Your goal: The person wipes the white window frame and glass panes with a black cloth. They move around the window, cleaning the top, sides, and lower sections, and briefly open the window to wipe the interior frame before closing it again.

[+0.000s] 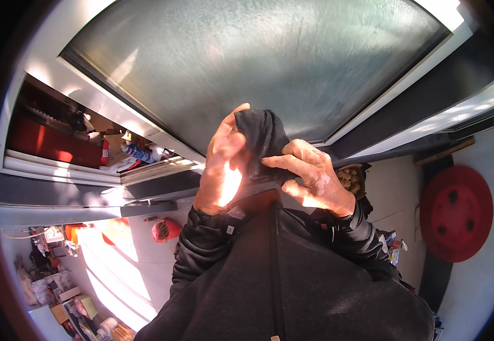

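A dark cloth (264, 134) is bunched up between my two hands, in front of a large frosted glass pane (247, 64). My left hand (221, 170) holds it from the left side, with the fingers raised and the thumb bent against the fabric. On the other side, my right hand (313, 177) pinches the lower right of the cloth, its index finger laid across the fabric. Folds hide some of the fingertips. Bright sunlight washes out part of my left palm.
A white window frame (97, 102) surrounds the pane. Through the opening at left, a blue can (136, 152) lies among clutter. On the right are a round red object (457, 213) and a box of brownish items (351, 178). Shelved goods (55, 285) stand lower left.
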Demonstrator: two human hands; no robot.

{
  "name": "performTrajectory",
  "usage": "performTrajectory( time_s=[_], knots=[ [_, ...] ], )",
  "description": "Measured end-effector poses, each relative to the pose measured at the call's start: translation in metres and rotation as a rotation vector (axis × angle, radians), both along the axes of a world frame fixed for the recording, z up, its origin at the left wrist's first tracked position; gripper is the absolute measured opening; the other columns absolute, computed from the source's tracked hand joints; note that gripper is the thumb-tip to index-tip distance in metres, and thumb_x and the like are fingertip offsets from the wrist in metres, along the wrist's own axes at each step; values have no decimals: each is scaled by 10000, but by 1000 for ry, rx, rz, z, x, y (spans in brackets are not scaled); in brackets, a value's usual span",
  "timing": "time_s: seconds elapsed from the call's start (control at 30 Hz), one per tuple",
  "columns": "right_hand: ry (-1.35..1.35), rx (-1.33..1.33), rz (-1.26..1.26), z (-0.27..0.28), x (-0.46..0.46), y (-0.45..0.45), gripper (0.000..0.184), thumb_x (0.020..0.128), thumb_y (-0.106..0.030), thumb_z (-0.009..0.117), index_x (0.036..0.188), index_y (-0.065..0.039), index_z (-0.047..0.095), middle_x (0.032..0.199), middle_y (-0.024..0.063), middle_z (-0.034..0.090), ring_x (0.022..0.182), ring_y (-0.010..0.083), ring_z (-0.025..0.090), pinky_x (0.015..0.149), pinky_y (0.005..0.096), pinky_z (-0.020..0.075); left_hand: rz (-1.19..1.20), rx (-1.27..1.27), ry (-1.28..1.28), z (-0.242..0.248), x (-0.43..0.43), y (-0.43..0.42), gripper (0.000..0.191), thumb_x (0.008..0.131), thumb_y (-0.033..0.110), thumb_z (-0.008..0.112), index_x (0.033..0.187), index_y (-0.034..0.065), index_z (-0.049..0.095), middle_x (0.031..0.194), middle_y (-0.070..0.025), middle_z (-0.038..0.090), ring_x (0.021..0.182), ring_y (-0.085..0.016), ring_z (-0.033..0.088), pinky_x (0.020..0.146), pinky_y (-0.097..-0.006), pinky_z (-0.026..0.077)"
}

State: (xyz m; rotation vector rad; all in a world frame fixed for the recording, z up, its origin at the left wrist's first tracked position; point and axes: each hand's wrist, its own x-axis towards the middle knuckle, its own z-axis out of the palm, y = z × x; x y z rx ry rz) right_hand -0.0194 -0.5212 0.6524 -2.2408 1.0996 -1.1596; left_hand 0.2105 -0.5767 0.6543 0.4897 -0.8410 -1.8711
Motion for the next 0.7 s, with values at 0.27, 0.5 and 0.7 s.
performTrajectory(
  time_s=[0.27, 0.5, 0.7],
  knots=[
    [-702, 514, -40, -5, -8, 22, 602, 1101, -253, 743, 1643, -16, 633, 1376, 56, 747, 1063, 138, 662, 991, 343, 540, 129, -20, -47, -3, -5, -9, 337, 1109, 33, 642, 1434, -11, 720, 1360, -75, 784, 1252, -180, 748, 1153, -375, 587],
    [-711, 682, -39, -38, -30, -2, 856, 1098, -382, 801, 1809, -85, 429, 1743, 201, 542, 1545, 299, 582, 1273, 441, 462, 2, -31, 189, -2, -8, -8, 501, 1128, 86, 596, 1624, 22, 611, 1561, -121, 698, 1452, -260, 683, 1258, -451, 557],
    [-936, 850, 53, -58, -11, -6, 364, 1116, -201, 771, 1444, -45, 737, 1327, 49, 782, 1245, 145, 702, 1098, 344, 546, 13, 112, 212, -11, -18, -9, 525, 1173, 119, 546, 1695, 82, 515, 1526, -144, 701, 1418, -279, 699, 1231, -474, 579]
  ],
)
